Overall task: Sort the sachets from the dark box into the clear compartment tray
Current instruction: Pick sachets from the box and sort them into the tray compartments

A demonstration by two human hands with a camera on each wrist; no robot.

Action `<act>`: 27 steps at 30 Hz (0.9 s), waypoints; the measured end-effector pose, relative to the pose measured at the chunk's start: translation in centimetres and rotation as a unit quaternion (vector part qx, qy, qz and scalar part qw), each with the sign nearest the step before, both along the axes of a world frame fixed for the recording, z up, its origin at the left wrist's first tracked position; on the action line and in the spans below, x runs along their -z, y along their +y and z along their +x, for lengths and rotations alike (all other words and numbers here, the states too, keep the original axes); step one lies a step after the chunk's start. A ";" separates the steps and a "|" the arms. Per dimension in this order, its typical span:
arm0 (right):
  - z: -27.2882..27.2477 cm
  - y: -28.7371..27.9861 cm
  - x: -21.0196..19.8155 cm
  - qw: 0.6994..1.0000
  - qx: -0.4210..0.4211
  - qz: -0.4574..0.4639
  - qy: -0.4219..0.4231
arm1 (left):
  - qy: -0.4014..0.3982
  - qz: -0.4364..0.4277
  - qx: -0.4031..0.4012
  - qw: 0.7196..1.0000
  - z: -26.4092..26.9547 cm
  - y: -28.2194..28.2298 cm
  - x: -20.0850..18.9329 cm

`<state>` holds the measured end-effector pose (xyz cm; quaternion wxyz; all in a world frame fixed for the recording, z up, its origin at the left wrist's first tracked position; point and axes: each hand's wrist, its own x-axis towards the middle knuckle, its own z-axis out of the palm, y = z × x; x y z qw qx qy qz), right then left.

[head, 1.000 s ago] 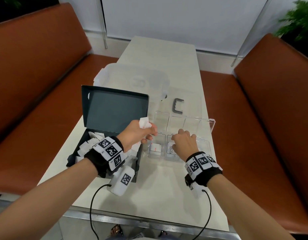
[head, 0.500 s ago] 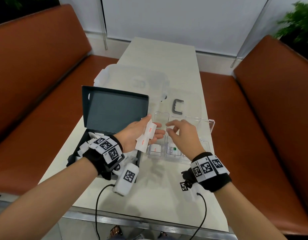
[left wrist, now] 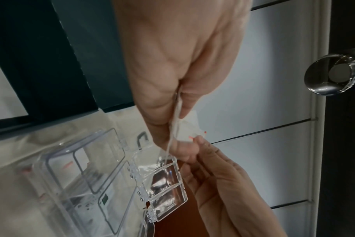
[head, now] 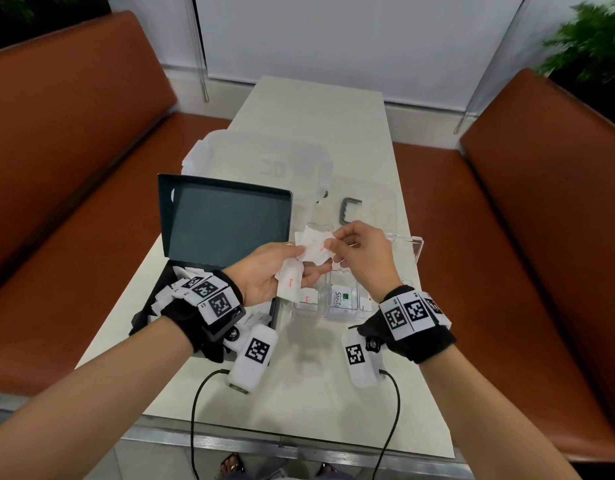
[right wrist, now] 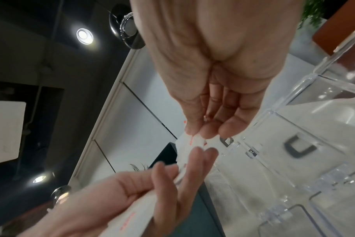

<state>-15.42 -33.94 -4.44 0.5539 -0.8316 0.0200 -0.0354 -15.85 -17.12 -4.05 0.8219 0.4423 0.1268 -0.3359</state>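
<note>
Between the two hands, above the tray: a sachet being peeled off a bunch.

Left hand [head: 264,277] grips several thin white paper sachets [head: 292,284]; right hand [head: 363,258] pinches the top sachet [head: 314,252]. Best pull it singly, then drop it into the rigid clear compartment tray [head: 417,249] just beyond; dark box [head: 226,223] sits left.
</note>
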 end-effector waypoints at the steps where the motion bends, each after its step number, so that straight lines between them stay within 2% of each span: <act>1: 0.2 -0.2 -0.2 1.000 0.003 0.019 0.002 | 0.000 0.010 -0.012 1.000 0.2 0.0 0.1; 6: 0.7 -0.4 -0.7 0.997 -0.014 0.057 0.046 | -0.077 0.130 -0.029 0.988 0.5 0.1 0.8; 14: 0.3 -0.6 -0.1 0.994 -0.019 0.072 0.075 | -0.180 0.211 -0.034 0.960 0.4 0.0 1.5; 18: 0.4 -1.3 -0.6 0.999 -0.014 -0.039 0.004 | -0.224 0.265 -0.036 0.937 0.5 0.4 2.0; 20: 0.4 -1.6 -1.2 0.995 -0.043 -0.088 -0.023 | -0.246 0.290 -0.024 0.925 0.6 0.8 2.1; 24: 0.5 -1.4 -2.0 0.985 -0.126 -0.113 -0.013 | -0.265 0.295 0.033 0.917 0.6 1.0 2.1; 27: 0.7 -1.1 -1.8 0.983 -0.129 -0.133 -0.003 | -0.271 0.275 0.044 0.921 0.5 0.8 2.1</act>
